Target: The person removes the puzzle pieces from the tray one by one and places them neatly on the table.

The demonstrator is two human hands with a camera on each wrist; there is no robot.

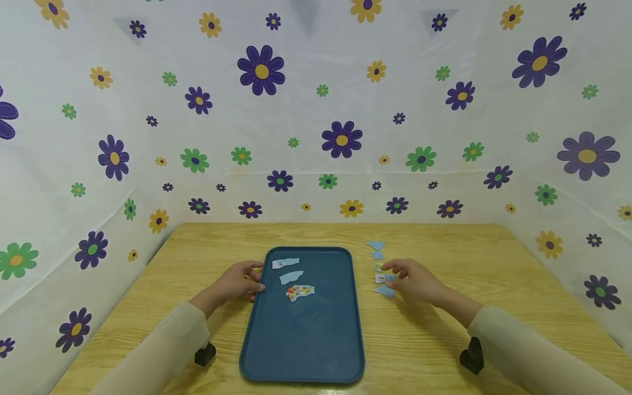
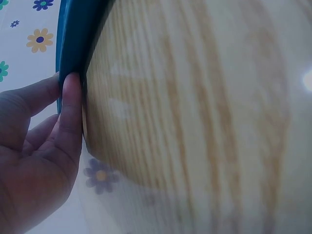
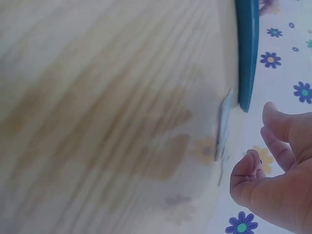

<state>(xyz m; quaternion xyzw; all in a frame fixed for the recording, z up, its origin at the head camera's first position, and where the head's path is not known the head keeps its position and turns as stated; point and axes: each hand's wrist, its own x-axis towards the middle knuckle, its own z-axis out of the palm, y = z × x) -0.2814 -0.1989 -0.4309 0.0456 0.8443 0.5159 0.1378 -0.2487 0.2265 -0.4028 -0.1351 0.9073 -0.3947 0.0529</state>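
Note:
My left hand (image 1: 236, 281) holds the left rim of a dark blue tray (image 1: 306, 343); in the left wrist view its thumb and fingers pinch the tray's edge (image 2: 78, 39). Three flat picture pieces lie on the tray: a light blue and white one (image 1: 286, 263), a light blue one (image 1: 291, 277) and a multicoloured one (image 1: 301, 292). Right of the tray, my right hand (image 1: 413, 280) hovers over a column of similar pieces with fingers loosely bent and nothing between them. Its fingertips overlap a yellow-marked piece (image 1: 378, 267), a white-and-blue one (image 1: 380, 278) and a pale blue one (image 1: 382, 291).
Two more light blue pieces (image 1: 376, 245) lie at the far end of the column. The wooden table (image 1: 434, 351) extends around the tray. A white cloth with flowers (image 1: 306, 109) encloses the back and both sides. Black devices (image 1: 472, 356) sit at both wrists.

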